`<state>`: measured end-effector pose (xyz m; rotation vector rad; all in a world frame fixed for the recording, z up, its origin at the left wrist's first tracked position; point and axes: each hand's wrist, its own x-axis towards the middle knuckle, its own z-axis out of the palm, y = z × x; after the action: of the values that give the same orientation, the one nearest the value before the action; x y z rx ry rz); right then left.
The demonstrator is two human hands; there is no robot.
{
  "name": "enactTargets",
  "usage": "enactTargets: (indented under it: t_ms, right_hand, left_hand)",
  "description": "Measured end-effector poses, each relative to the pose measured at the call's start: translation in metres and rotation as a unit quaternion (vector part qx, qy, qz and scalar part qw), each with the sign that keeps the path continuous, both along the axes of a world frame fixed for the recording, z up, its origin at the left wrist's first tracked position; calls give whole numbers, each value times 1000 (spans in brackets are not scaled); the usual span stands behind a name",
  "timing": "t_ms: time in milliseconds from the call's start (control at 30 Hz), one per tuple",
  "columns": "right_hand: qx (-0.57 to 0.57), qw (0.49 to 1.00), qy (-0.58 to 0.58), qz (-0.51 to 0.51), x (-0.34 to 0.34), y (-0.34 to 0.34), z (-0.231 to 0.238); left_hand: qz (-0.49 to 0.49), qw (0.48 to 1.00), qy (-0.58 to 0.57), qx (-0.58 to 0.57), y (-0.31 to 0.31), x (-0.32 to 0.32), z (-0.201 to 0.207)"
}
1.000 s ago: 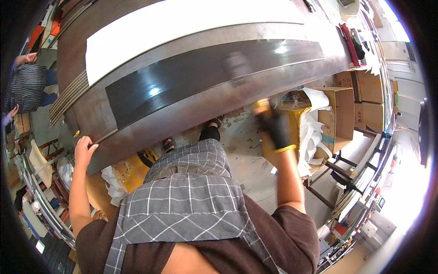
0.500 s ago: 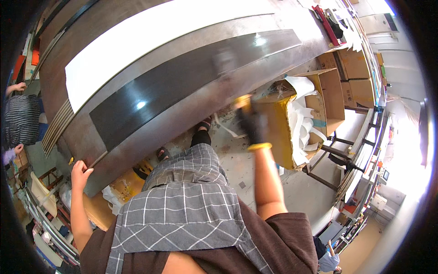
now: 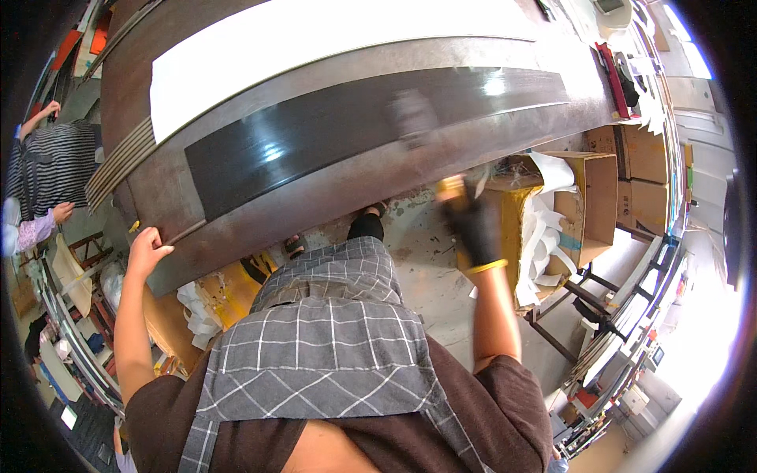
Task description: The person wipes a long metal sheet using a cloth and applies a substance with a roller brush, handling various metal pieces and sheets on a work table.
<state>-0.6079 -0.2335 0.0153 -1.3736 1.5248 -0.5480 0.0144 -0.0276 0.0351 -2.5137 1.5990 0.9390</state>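
My bare left hand (image 3: pixel 147 251) is at the near left edge of the dark table (image 3: pixel 150 189). Its thumb and fingers are closed on the end of a thin rod (image 3: pixel 189 231) along the front of a long black strip (image 3: pixel 315 134). My right hand (image 3: pixel 473 227), in a dark glove with a yellow cuff, is in the air between the table edge and an open carton (image 3: pixel 516 244). Motion smears its fingers, which seem closed around a yellow-orange thing (image 3: pixel 451 189) whose kind I cannot make out. A blurred grey patch shows on the black strip.
A long white sheet (image 3: pixel 315 51) lies behind the black strip. Several thin rods (image 3: pixel 122 162) jut out at the table's left end. White offcuts (image 3: pixel 544 240) fill the carton at right. A co-worker in a striped top (image 3: pixel 59 162) is at far left.
The view has shifted, so the table and carton appear further right and lower. My left hand keeps its place at the table edge. My right hand stays beside the carton, still blurred.
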Motion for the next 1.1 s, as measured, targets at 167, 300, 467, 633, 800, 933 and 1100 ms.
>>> enactTargets:
  t_ms: [167, 300, 467, 633, 800, 933, 1100]
  right_hand:
    - [-60, 951, -19, 301, 222, 88, 28]
    - [-55, 941, 30, 333, 225, 77, 49]
    - [-113, 970, 215, 19, 33, 26, -1]
    - [-148, 952, 209, -167, -261, -181, -75]
    - [67, 930, -106, -344, -254, -237, -18]
    - [-218, 900, 328, 188, -143, -93, -56]
    - [27, 956, 110, 272, 160, 72, 28]
  left_hand:
    - [-34, 999, 13, -33, -10, 6, -9]
    - [-52, 998, 7, -40, -9, 9, -14]
    - [-7, 1000, 1, -15, 17, 11, -14]
    - [14, 999, 6, 33, -11, 16, -9]
    - [-13, 999, -15, 31, 15, 28, -14]
    - [5, 999, -5, 39, 2, 11, -5]
    - [-29, 1000, 10, 0, -4, 14, -15]
